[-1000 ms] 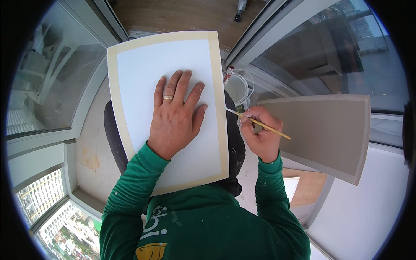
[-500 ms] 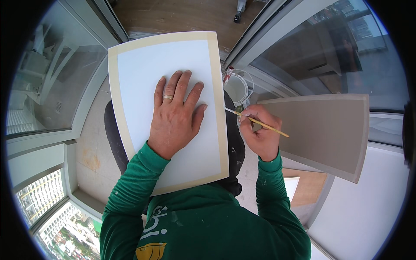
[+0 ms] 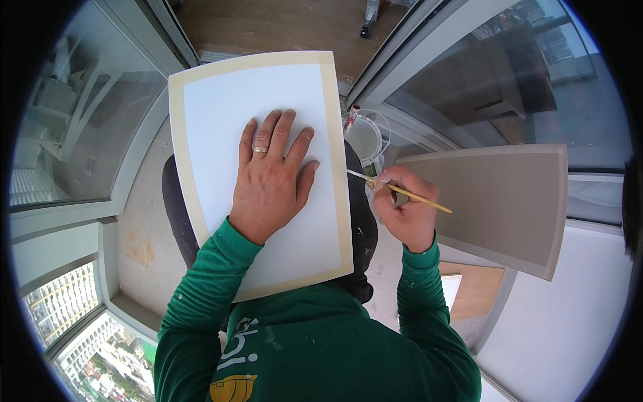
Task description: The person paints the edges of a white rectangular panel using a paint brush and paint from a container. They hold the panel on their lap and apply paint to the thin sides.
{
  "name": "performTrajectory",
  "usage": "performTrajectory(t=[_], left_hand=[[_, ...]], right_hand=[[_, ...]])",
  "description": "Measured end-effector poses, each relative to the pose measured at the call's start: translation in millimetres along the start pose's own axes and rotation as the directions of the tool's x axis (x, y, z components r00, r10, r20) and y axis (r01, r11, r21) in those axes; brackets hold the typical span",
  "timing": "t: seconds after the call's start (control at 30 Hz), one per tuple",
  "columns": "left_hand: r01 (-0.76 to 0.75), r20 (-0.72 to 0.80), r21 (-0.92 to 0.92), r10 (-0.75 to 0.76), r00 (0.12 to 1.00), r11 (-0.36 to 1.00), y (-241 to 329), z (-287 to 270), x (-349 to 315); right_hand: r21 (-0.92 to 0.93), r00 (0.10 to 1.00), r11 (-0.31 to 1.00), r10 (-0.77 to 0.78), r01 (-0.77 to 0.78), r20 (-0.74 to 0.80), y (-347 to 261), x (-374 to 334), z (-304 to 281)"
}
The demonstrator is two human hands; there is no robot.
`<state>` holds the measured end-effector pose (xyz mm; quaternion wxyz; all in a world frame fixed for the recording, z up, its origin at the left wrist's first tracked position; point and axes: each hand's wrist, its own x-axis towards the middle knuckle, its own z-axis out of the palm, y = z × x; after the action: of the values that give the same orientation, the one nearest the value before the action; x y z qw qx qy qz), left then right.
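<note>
A white board with cream masking tape along its borders rests across my lap. Flat on its white face lies my left hand, fingers spread, a ring on one of them. Just off the board's right edge, my right hand pinches a thin paintbrush with a yellowish handle. The brush's white-coated tip points left and meets the board's right side edge; whether the bristles press on it is hard to tell.
Beyond my right knee stands a white bucket with a red-marked handle sticking up. A large grey-brown panel leans at the right, near a brown board on the floor. Glass doors flank the doorway, and a window is lower left.
My right hand and the brush have shifted slightly toward me and to the right, along the board's right edge. My left hand stays put on the board.
</note>
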<state>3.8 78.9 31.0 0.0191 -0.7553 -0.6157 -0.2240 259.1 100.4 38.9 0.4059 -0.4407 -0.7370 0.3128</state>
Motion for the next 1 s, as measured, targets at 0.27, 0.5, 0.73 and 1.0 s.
performTrajectory(t=[0.27,0.5,0.73,1.0], left_hand=[[0.006,-0.004,-0.002,-0.006,1.000,1.000,1,-1,0],[0.000,-0.006,-0.018,0.000,1.000,1.000,2,-1,0],[-0.007,-0.024,0.052,0.008,1.000,0.999,-1,0,-3],[0.026,-0.006,0.139,-0.025,1.000,0.990,-7,-11,-10]], right_hand=[[0.008,0.999,1.000,-0.028,0.028,-0.042,4,3,7],[0.052,0.999,0.999,0.000,-0.003,0.042,5,-3,0],[0.270,0.926,0.954,0.213,-0.129,-0.312,60,29,-22],[-0.275,0.883,0.842,0.464,-0.464,-0.070,261,67,42]])
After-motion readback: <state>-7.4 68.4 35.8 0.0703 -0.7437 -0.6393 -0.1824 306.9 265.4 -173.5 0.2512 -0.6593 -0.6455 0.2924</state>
